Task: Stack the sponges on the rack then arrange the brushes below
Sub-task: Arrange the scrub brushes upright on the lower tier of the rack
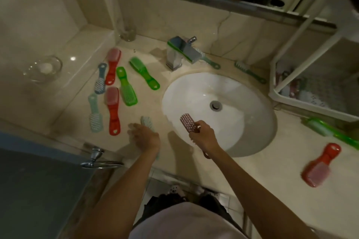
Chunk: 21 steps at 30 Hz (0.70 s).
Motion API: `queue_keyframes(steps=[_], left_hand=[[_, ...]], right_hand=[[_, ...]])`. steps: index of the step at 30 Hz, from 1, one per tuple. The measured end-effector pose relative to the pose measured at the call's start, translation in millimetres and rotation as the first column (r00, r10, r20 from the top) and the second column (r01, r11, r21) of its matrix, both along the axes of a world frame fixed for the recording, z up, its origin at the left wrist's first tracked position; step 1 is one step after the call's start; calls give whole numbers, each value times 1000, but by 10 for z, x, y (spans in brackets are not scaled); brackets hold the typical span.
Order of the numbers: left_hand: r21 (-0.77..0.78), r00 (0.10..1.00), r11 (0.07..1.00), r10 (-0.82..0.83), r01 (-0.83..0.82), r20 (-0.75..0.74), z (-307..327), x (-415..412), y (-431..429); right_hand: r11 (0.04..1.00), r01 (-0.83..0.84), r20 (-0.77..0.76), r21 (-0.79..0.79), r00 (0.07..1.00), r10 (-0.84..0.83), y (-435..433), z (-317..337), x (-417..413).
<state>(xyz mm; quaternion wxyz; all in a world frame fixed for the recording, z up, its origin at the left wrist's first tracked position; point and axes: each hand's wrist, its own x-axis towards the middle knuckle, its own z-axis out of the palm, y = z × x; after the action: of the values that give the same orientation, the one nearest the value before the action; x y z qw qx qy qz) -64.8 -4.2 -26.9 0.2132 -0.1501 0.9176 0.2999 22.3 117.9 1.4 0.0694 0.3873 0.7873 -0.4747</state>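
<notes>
The right hand (204, 136) curls its fingers round the handle of a maroon brush (187, 123), the bristle head up over the front of the sink (252, 141). The left hand (144, 137) lies over a pale teal brush (146, 121) near the front edge of the counter (252, 170). It is too blurred to tell its grip. A cluster of brushes (113, 106) lies at the counter's left end, and the rack (310, 106) stands at its right back corner.

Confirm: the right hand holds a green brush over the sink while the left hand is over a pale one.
Not green: the head view shows the brush in the right hand is dark red. The rest holds.
</notes>
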Motion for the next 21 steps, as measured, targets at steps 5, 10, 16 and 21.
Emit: queue_keyframes(steps=[5, 10, 16, 21], left_hand=[[10, 979, 985, -173, 175, -108, 19, 24, 193], [82, 886, 894, -418, 440, -202, 355, 178, 833], [223, 682, 644, -686, 732, -254, 711, 631, 1832], [241, 557, 507, -794, 827, -241, 908, 1066, 2657]], right_hand=[[997, 67, -11, 26, 998, -67, 232, 89, 151], [955, 284, -138, 81, 953, -271, 686, 315, 401], [820, 564, -305, 92, 800, -516, 1431, 591, 978], [731, 677, -363, 83, 704, -610, 2165, 671, 1404]])
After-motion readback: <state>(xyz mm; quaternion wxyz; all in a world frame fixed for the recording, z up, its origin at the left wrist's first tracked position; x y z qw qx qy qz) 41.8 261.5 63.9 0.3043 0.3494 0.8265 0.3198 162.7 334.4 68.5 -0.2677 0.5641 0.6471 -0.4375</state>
